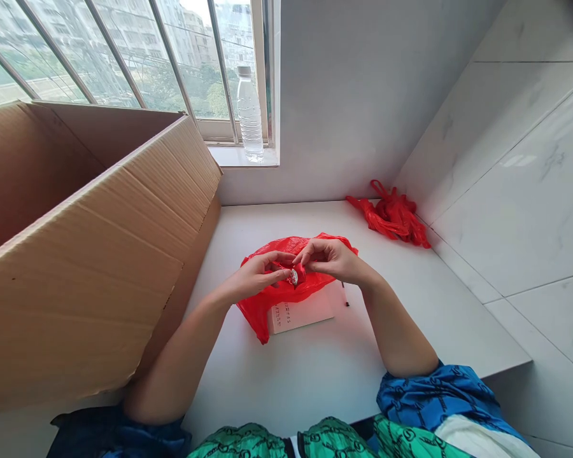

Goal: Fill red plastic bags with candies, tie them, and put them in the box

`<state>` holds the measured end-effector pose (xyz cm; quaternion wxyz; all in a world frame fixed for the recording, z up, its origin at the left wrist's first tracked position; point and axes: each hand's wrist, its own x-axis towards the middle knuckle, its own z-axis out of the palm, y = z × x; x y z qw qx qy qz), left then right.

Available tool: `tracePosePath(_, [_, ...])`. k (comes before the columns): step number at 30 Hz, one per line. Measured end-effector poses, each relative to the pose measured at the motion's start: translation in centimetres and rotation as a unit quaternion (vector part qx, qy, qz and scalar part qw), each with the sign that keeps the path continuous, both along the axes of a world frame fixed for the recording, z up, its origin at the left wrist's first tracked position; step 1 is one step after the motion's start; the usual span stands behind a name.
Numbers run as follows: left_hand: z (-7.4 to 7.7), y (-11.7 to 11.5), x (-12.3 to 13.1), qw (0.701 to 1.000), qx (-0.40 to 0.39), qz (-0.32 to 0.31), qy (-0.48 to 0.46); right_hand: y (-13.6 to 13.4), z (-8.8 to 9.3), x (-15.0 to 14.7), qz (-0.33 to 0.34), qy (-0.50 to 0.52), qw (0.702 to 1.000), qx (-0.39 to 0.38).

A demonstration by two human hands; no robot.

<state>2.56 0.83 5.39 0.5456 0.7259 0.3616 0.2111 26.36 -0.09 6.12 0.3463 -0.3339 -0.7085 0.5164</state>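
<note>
Along the white counter (286,381), both hands pinch a small red-and-white wrapped packet (293,277) in a narrow grip between their fingertips, the left hand (255,277) coming from the left and the right hand (332,259) from the right. Beneath them, a red plastic bag (255,312) lies over a white printed carton (300,313). A crumpled red bag (391,216) sits far right, a large cardboard box (100,235) stands left, and a water bottle (249,114) rests on the far windowsill (241,156).
</note>
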Motion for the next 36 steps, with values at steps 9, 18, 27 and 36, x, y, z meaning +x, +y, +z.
tracePosePath(9, [0.6, -0.1, -0.1, 0.998, -0.048, -0.008, -0.043, 0.3, -0.2, 0.0, -0.104, 0.001, 0.994, 0.016])
tracePosePath(18, [0.2, 0.0, 0.2, 0.996, -0.030, 0.036, -0.078, -0.9, 0.7, -0.9, -0.075, -0.017, 0.996, -0.046])
tracePosePath(27, [-0.2, -0.4, 0.9, 0.986, -0.084, 0.062, -0.127, -1.0, 0.3, -1.2, -0.044, -0.047, 0.998, -0.019])
tracePosePath(36, [0.7, 0.1, -0.7, 0.991, 0.082, 0.106, -0.031, -0.7, 0.6, -0.4, -0.007, -0.043, 0.999, -0.010])
